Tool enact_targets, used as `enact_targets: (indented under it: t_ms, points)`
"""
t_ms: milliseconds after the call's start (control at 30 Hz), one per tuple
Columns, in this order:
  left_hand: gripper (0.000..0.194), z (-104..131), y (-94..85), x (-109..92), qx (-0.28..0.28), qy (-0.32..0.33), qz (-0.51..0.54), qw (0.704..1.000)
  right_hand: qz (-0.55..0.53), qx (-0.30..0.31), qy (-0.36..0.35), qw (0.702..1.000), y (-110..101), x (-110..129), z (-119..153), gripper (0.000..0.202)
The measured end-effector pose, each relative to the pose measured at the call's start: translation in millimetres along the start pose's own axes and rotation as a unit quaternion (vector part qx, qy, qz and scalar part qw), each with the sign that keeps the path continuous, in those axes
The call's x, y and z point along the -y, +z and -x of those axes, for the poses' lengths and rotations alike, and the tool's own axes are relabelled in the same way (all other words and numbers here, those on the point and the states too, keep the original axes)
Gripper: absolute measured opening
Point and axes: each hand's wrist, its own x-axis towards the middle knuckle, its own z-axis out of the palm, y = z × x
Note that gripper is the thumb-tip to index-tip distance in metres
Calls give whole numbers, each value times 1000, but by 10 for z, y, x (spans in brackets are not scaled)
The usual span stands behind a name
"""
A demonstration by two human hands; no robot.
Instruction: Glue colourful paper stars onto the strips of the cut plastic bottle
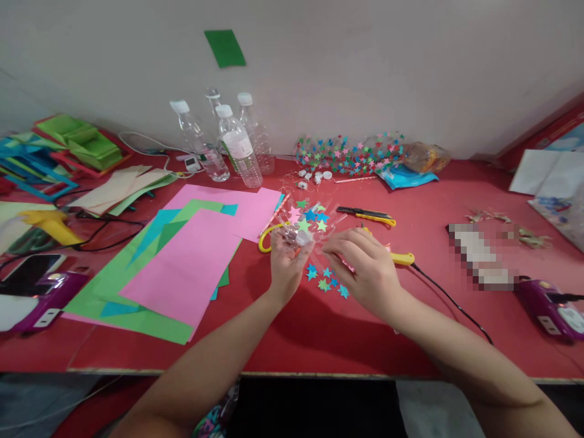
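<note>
Meeting a grey wall (365, 73), the red table (429, 213) bears stars (311, 272).

Head feed, read remotely. I can make out no words, numbers or brands. Print on the label (237, 143) of the front bottle (241, 152): too small and blurred for me. Pale marks on the red box (554, 126), right edge: likewise illegible to me.
</note>
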Motion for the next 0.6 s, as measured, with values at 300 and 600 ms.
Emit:
enact_targets:
  t_ms: [300, 600]
  points:
    - [39, -4, 16, -45, 3, -9, 6, 1000, -15, 6, 20, 1000, 54, -19, 31, 10]
    - [43, 48, 31, -14, 16, -28, 11, 999, 2, -23, -7, 1000, 53, -22, 30, 9]
